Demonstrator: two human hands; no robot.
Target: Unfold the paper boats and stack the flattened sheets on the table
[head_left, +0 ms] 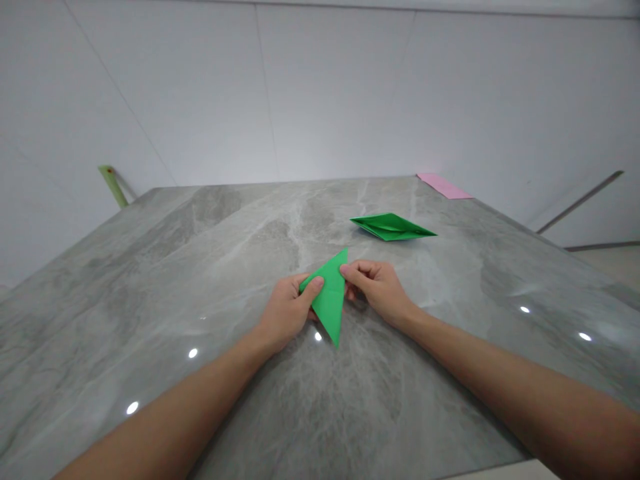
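At the near middle of a grey marbled surface [150, 300], a person's two bare hands hold a green paper [330, 300]. It is folded into a long narrow triangle, with its sharp tip pointing toward the person. The left hand [287, 313] clamps the paper's left edge, thumb on top and fingers curled under. The right hand [377, 287] pinches the right edge near the upper corner.

The step looks like setting a crease. It would likely go best with the edges lined up exactly, the left thumb pinning the layers, and the right fingers pressing the fold flat.

Farther back to the right lies a folded green shape [393, 227]. A pink sheet [445, 187] rests at the far edge, and a green strip [113, 185] leans by the far left corner.
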